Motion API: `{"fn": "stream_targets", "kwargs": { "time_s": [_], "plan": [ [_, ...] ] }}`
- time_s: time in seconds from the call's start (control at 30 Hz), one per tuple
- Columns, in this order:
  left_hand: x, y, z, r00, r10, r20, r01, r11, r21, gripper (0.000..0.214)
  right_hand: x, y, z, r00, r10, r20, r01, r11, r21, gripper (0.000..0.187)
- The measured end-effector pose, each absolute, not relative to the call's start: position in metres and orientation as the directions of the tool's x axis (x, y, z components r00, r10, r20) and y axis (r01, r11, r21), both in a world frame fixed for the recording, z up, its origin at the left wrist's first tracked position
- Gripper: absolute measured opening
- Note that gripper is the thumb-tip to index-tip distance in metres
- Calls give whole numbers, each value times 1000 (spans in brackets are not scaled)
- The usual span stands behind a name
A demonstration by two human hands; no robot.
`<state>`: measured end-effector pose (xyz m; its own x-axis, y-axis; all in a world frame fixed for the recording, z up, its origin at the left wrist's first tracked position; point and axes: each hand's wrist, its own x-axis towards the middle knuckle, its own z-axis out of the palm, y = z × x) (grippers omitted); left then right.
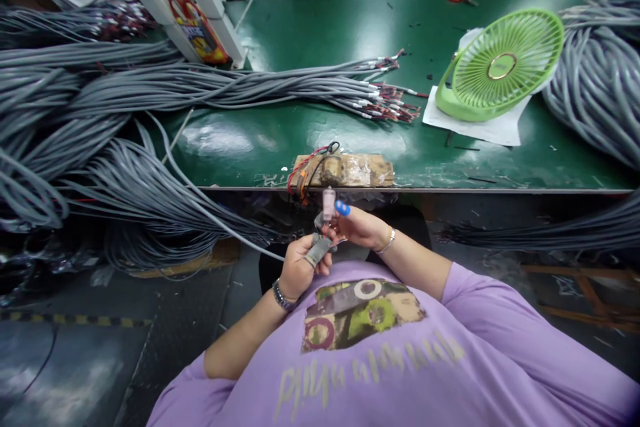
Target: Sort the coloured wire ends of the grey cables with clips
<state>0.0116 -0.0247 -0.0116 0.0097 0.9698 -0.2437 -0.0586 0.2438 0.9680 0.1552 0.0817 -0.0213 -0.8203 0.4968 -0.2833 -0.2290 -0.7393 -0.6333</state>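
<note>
My left hand (299, 265): grip closed round one grey cable (270, 254), smooth-sheathed, its end just off the near edge of the bench (280, 27). My right hand (364, 227): fingers curled at that end's thin wires (327, 232); whether pinching, I cannot tell. Progress, as I judge: this end stripped open, in hand; finished count unclear. Wooden block (375, 170): rough, scarred, near edge. Cable bundle (250, 87): long, glossy, bare-wired ends, farther from that edge.
</note>
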Motion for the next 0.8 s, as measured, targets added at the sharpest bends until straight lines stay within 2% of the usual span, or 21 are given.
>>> {"fn": "stream_targets", "kwargs": {
  "time_s": [0.17,0.4,0.63,0.8],
  "plan": [
    [14,-22,-9,-10,982,-187,31,187,982,35,165,79,-18,-819,497,-285,-113,-627,-771,42],
    [16,-21,-7,-16,975,-222,74,222,972,37,161,73,-13,-749,599,-283,-126,-549,-826,39],
    [16,-27,-16,-132,978,-159,-48,154,987,33,156,69,-9,-681,676,-283,-144,-502,-853,39],
    [19,-26,-20,-213,966,-144,-129,118,985,32,155,67,-11,-663,688,-295,-160,-515,-842,40]
  ]
}}
